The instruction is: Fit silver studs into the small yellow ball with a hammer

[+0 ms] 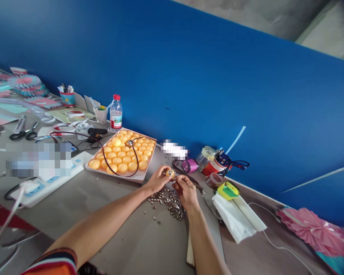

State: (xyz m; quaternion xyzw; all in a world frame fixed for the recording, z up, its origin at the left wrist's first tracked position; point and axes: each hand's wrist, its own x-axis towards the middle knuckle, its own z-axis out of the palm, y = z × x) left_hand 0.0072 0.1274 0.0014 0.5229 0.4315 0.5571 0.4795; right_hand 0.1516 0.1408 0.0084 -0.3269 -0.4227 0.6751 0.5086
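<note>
My left hand (157,180) is closed around an orange table tennis ball (169,174) with shiny metal bits on its upper side. Fingertips of my right hand (186,191) are pinched together just right of the ball, on something too small to make out. Below both hands spreads a pile of small shiny metal pieces (175,205), a few lying loose to the left. Up and left of my hands, a shallow white tray (137,176) holds many orange balls. A dark cord (104,152) loops across them, with a metal-studded ball (129,143) by it.
A white power strip (57,177), scissors (24,133) and a glue gun (96,133) lie left. A red-capped bottle (116,112) stands behind the tray. Right are a purple object (190,165), a glass jar (205,157), a yellow-green item (228,190) and a white paper packet (237,217).
</note>
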